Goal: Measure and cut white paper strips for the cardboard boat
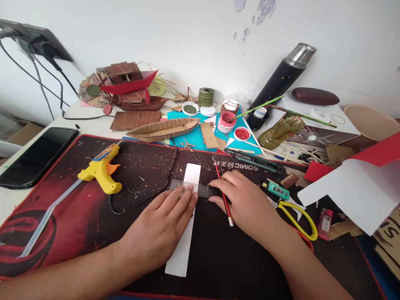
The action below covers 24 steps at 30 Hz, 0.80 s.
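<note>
A long white paper strip [178,258] lies upright on the dark mat, and a clear ruler [204,191] crosses it near its upper end. My left hand [165,221] presses down with its fingers laid flat over ruler and strip. At the ruler's right end, my right hand [242,198] has its thumb and index finger closed around it. A red and black pencil [218,171] with a white eraser end passes beneath the right hand's fingers; I cannot tell whether it is gripped too.
On the left are a yellow glue gun [101,171] and a phone [39,154]. Behind are a cardboard boat hull [165,130], paint pots [226,123] and a cutter knife [254,160]. On the right are yellow-handled scissors [300,216], a lighter [276,189] and white paper [359,196].
</note>
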{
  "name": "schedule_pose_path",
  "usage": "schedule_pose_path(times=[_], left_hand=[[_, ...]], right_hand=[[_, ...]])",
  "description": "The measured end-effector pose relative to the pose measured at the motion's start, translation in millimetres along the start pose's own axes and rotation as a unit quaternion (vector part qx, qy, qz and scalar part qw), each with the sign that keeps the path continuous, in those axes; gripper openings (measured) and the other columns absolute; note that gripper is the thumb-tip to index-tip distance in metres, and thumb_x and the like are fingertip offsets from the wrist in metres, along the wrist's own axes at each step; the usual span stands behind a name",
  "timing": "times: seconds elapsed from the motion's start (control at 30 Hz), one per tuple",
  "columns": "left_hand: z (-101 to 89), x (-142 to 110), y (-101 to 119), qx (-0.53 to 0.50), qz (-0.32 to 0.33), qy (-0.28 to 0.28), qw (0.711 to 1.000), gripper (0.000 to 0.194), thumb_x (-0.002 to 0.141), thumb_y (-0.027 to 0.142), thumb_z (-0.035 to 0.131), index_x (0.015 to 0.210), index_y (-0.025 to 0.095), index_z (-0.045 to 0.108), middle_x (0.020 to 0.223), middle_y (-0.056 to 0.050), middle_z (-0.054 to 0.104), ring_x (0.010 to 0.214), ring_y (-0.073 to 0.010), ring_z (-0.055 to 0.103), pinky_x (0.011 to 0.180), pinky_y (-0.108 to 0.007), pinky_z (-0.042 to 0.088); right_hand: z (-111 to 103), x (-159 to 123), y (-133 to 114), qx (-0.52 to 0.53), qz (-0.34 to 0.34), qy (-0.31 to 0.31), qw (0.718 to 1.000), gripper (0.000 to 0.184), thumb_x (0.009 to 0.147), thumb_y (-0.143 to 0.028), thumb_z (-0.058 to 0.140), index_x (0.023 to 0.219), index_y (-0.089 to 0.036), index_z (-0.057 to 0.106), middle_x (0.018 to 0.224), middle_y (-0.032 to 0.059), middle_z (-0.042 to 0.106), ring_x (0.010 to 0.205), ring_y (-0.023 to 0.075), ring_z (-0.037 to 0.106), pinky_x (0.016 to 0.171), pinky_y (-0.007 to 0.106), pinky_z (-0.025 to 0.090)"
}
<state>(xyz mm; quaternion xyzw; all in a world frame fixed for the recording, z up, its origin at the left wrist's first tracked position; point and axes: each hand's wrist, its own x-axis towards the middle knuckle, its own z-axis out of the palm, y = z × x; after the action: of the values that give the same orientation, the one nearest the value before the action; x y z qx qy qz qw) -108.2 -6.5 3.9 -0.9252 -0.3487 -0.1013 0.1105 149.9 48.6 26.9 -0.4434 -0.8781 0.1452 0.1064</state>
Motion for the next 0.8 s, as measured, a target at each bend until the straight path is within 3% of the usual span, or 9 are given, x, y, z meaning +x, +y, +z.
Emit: schedule_pose_path(times=[0.23, 0.8], left_hand=[[0.2, 1.9, -2.1, -0.032, -0.015, -0.016, 0.999, 0.049, 0.105, 0.02, 0.042, 0.146, 0.009, 0.068, 0.153, -0.014, 0.068, 0.138, -0.0307, 0.058, 0.114, -0.046, 0.043], [0.5, 2.5, -2.6, -0.045, -0.02, -0.035, 0.998, 0.05, 0.103, 0.021, 0.047, 0.148, 0.01, 0.066, 0.155, -0.014, 0.067, 0.137, -0.0313, 0.057, 0.113, -0.049, 0.042]], right_hand=[[2.0, 0.1, -2.4, -0.018, 0.003, 0.006, 1.0, 0.015, 0.098, -0.019, 0.082, 0.112, -0.019, 0.075, 0.098, 0.0081, 0.071, 0.093, 0.0305, 0.065, 0.079, 0.046, 0.058], [3.0, -1.1, -2.3, -0.031, 0.003, 0.012, 0.999, 0.007, 0.106, -0.024, 0.072, 0.112, -0.021, 0.074, 0.098, 0.0099, 0.069, 0.091, 0.0305, 0.064, 0.076, 0.045, 0.055]])
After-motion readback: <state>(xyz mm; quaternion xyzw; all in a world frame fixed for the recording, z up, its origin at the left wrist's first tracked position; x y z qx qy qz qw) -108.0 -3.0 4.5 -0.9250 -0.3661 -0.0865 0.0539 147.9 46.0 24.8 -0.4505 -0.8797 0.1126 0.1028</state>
